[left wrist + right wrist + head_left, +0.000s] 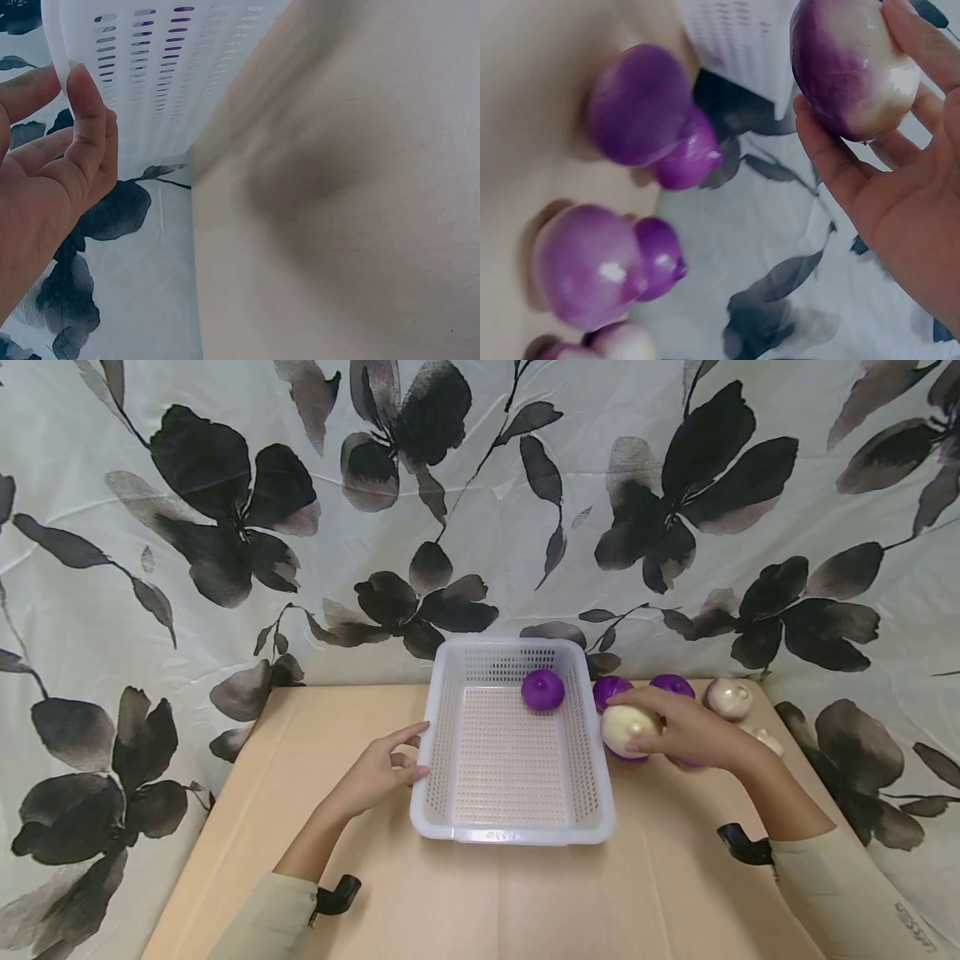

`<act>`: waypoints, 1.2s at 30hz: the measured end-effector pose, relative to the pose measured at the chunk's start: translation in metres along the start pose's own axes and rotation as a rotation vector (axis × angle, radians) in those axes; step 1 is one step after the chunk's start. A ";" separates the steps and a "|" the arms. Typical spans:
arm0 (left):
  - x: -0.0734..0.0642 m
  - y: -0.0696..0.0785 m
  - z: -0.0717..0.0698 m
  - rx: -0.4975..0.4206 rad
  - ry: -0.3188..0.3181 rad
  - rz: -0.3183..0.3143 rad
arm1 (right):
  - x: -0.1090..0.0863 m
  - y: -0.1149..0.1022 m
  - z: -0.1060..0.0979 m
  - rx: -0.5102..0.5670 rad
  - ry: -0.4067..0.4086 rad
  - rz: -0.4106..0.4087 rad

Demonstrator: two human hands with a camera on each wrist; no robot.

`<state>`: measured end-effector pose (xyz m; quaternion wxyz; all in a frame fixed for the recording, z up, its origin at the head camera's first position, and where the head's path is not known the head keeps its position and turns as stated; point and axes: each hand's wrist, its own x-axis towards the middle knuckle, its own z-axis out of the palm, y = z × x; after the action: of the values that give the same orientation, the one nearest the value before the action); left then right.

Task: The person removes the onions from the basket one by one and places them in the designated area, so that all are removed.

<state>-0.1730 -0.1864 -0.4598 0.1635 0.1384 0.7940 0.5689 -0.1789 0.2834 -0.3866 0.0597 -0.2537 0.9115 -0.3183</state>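
Observation:
A white perforated plastic basket (pixel 512 833) stands on the table, with one purple onion (pixel 542 690) inside near its back right. My left hand (pixel 381 770) pinches the basket's left rim between thumb and fingers; the left wrist view shows the thumb against the rim (pixel 56 45). Just above the right rim, my right hand (pixel 686 727) grips a glossy cream-and-purple onion (pixel 628 730). From the right wrist view, the held onion (pixel 855 71) looks purple on one side and cream on the other, with fingers around it.
Right of the basket sit several more onions: purple ones (pixel 672 685) partly behind my right hand, and paler ones (pixel 729 699) at the table's right edge. A floral cloth (pixel 480 552) hangs behind the wooden table (pixel 480 893).

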 end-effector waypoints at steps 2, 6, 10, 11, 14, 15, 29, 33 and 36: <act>0.000 0.000 0.000 0.001 -0.001 0.001 | -0.009 0.005 0.002 0.020 -0.014 0.022; 0.000 0.001 0.000 0.004 -0.005 -0.002 | -0.022 0.019 0.009 0.001 -0.026 0.027; 0.000 0.002 0.000 0.001 -0.006 0.003 | -0.032 0.030 0.018 -0.024 -0.042 0.038; 0.000 0.001 0.000 0.000 -0.006 0.005 | -0.034 0.032 0.020 -0.025 -0.057 0.050; 0.001 0.000 0.001 -0.001 -0.006 0.004 | -0.040 0.037 0.029 -0.005 -0.121 0.089; 0.001 0.000 0.001 -0.001 -0.006 0.003 | -0.041 0.038 0.033 0.010 -0.146 0.098; -0.001 0.001 0.000 0.002 -0.001 0.000 | -0.043 0.048 0.061 0.063 -0.256 0.053; -0.001 0.001 0.000 -0.001 -0.003 0.002 | -0.043 0.051 0.064 0.052 -0.257 0.039; -0.001 0.001 0.000 0.003 -0.001 -0.006 | -0.044 0.053 0.065 0.041 -0.251 0.031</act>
<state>-0.1720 -0.1863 -0.4587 0.1654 0.1365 0.7951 0.5673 -0.1454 0.3046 -0.4727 0.1835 -0.2761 0.8939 -0.3018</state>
